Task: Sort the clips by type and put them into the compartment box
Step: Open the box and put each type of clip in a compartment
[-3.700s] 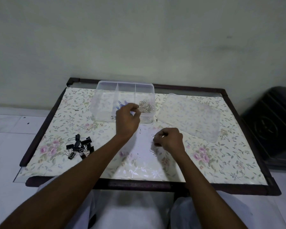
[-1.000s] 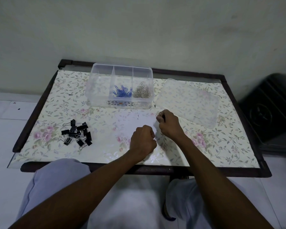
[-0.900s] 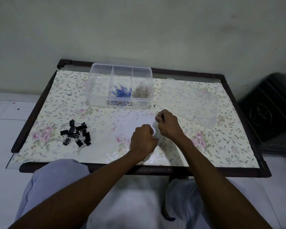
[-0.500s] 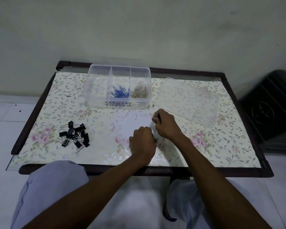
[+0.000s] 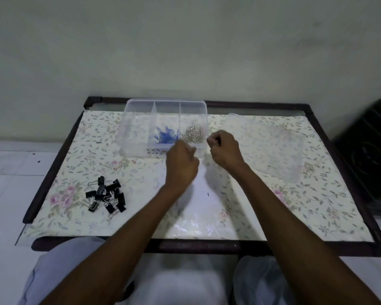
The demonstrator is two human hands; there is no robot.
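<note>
The clear compartment box [image 5: 128, 128] stands at the table's back. Blue paper clips [image 5: 163, 137] lie in its middle compartment and silver paper clips [image 5: 194, 134] in the right one; the left one looks empty. My left hand [image 5: 182, 166], blurred, is curled in a fist at the box's front wall, gripping small clips hidden by the fingers. My right hand [image 5: 223, 149] is beside the box's right front corner and pinches a silver clip at its fingertips. A pile of black binder clips [image 5: 107, 197] lies on the table's left.
The box's clear lid [image 5: 264, 146] lies flat to the right of the box. The table [image 5: 317, 205] has a floral cover and a dark raised frame. A dark object [image 5: 370, 155] stands on the floor at the right. My knees are under the front edge.
Both hands have left the table's middle and moved away from me to the front of the box, still curled. The view has tilted a little.
</note>
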